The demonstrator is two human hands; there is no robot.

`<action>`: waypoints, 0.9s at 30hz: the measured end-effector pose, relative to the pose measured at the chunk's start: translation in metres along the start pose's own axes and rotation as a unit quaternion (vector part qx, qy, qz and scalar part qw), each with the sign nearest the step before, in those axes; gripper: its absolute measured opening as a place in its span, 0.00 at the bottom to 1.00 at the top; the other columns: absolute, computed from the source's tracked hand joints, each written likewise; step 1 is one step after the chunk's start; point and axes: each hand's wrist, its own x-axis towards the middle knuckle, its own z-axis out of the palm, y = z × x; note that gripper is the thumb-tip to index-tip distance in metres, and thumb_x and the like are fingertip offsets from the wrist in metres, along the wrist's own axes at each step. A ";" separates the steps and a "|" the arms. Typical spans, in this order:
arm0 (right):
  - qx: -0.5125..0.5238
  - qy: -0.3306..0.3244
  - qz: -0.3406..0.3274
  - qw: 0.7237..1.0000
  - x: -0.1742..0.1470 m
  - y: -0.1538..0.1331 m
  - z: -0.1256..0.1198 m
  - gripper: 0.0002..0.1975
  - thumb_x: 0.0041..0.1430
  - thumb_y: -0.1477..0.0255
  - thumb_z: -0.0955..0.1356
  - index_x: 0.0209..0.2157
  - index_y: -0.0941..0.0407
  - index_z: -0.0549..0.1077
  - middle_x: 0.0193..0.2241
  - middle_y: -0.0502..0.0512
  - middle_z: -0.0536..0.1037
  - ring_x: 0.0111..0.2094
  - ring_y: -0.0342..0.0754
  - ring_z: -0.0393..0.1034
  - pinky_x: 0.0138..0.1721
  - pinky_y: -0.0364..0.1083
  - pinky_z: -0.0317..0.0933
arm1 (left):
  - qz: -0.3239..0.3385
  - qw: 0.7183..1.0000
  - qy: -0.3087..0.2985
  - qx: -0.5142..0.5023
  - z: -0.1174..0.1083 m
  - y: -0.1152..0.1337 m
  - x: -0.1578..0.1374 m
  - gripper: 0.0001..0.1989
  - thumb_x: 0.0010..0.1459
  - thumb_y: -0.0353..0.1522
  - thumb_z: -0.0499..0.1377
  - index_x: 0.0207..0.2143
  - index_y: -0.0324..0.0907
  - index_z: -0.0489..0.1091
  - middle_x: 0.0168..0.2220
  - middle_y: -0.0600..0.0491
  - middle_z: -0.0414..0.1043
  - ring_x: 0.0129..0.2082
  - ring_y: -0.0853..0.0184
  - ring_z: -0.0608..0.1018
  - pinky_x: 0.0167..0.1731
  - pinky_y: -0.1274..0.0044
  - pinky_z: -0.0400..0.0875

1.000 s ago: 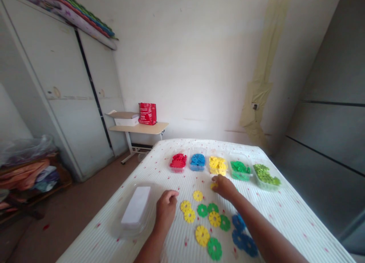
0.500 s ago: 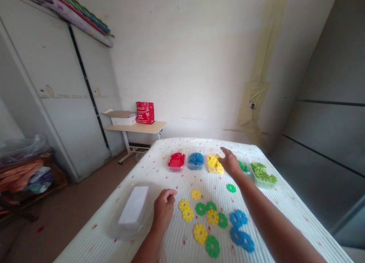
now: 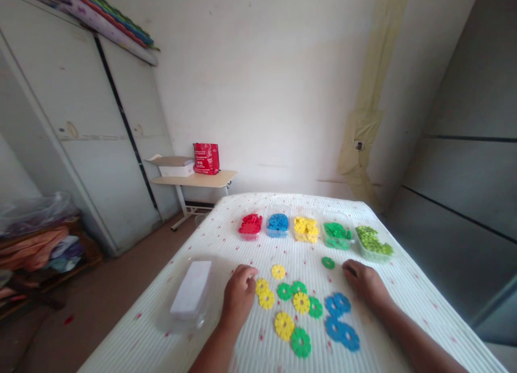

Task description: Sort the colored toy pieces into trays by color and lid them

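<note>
My left hand (image 3: 239, 292) rests on the table with fingers curled, beside two touching yellow snowflake discs (image 3: 266, 298); nothing shows in it. My right hand (image 3: 367, 282) lies loosely closed on the cloth at the right, just beyond a lone green snowflake disc (image 3: 328, 262); no piece shows in its fingers. Between the hands, more discs are spread out: green ones (image 3: 301, 342), yellow ones (image 3: 284, 325) and a joined group of blue ones (image 3: 342, 332). One yellow disc (image 3: 301, 303) touches green discs on both sides.
Clear tubs line the far side: red pieces (image 3: 251, 225), blue pieces (image 3: 278, 223), yellow pieces (image 3: 306, 228), green pieces (image 3: 337, 232) and light-green pieces (image 3: 372, 241). A white block (image 3: 191, 289) lies on a clear plastic container at left. A red bag (image 3: 206, 158) stands on a side table.
My right hand has drawn back from over the yellow tub to the table at the right, its fingers now curled in. The green tub is uncovered. My left hand has hardly moved.
</note>
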 end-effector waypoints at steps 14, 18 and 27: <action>-0.065 0.011 0.035 0.997 -0.002 0.002 0.007 0.11 0.55 0.70 0.58 0.31 0.55 0.70 0.31 0.53 0.76 0.31 0.46 0.69 0.29 0.40 0.53 | 0.099 0.953 -0.157 0.240 0.017 0.064 -0.022 0.12 0.54 0.35 0.52 0.41 0.45 0.67 0.38 0.51 0.69 0.42 0.61 0.66 0.42 0.68 0.53; -0.078 0.013 0.038 0.996 -0.003 -0.002 0.006 0.10 0.55 0.71 0.58 0.29 0.55 0.70 0.29 0.52 0.75 0.30 0.45 0.68 0.28 0.40 0.51 | 0.085 0.955 -0.154 0.239 0.022 0.060 -0.020 0.11 0.52 0.36 0.54 0.39 0.46 0.67 0.38 0.52 0.68 0.42 0.61 0.65 0.40 0.68 0.53; -0.094 0.023 0.036 0.995 -0.003 -0.003 0.007 0.10 0.55 0.72 0.59 0.29 0.54 0.70 0.29 0.51 0.75 0.28 0.43 0.67 0.26 0.40 0.49 | 0.108 0.970 -0.141 0.168 0.024 0.060 -0.019 0.14 0.51 0.26 0.53 0.41 0.46 0.67 0.35 0.53 0.71 0.39 0.63 0.68 0.39 0.70 0.56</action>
